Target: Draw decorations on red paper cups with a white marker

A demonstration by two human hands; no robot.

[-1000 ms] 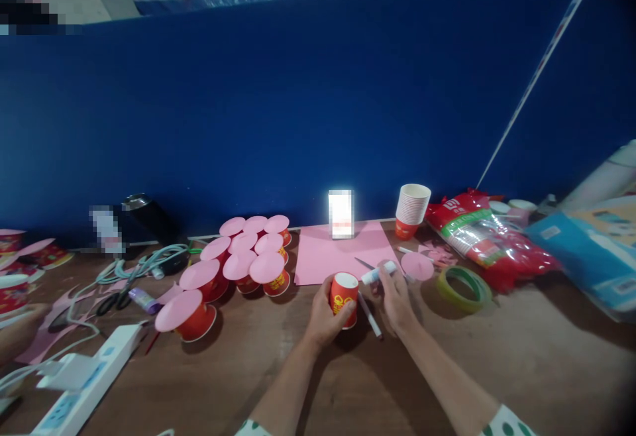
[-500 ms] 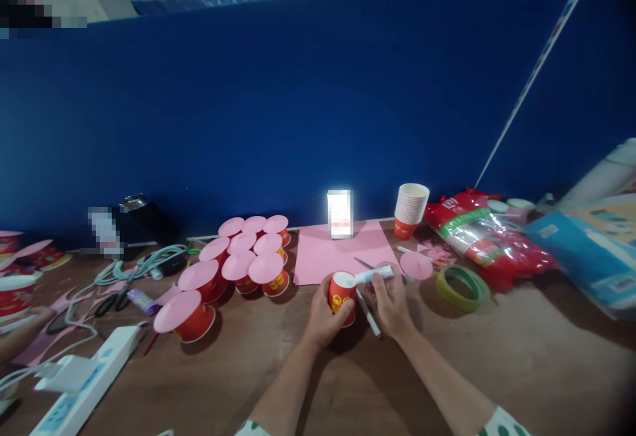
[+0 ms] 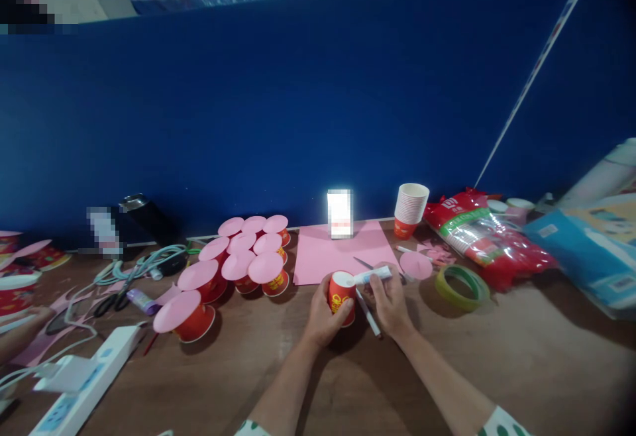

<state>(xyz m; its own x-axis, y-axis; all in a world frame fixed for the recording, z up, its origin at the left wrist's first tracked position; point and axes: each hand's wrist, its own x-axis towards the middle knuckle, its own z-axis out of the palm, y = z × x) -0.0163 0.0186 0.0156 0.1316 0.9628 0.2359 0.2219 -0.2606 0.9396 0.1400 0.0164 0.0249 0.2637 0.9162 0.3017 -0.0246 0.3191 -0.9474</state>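
- Far left: patterned cups [image 3: 17,295] cut by the frame edge. Another person's hand [image 3: 24,330] partly out of frame, a pale slim item at it, too blurred to name.
- Next: power strip [image 3: 106,356], lower end cut off, white adapter [image 3: 69,371] plugged in. Black-handled scissors [image 3: 112,302] lie among pink scraps and pale cables [image 3: 139,265]; blades hard to trace. Purple glue stick [image 3: 143,302] just beside. Dark flask [image 3: 149,217] behind, next to a pixelated patch.
- Left of centre: disc-topped cups [image 3: 238,265], red, pink rounds on top; rear cups mostly hidden under the rounds.
- Centre: pink sheet [image 3: 315,254] on the worktop [image 3: 248,356]; the bright upright object at its back edge is masked.
- Left hand [image 3: 322,313]: curled round the red cup [image 3: 342,303], thumb across the front, fingers hidden behind. Cup near upright, pale end up, in front of the sheet. Cannot tell whether its base touches the worktop.
- Between the hands: slim white pen [image 3: 368,317] lying aslant on the worktop.
- Right hand [image 3: 392,303]: fingers closed on a white tube [image 3: 375,275], held nearly level, tip at the cup's upper edge; contact unclear. Dark blade [image 3: 364,264] pokes out behind, its other end largely hidden by the hand.
- Right: cup stack [image 3: 411,207], loose pink disc [image 3: 416,266], tape roll [image 3: 462,290], red packet [image 3: 489,240]. Blue packet [image 3: 571,254] runs off the frame.
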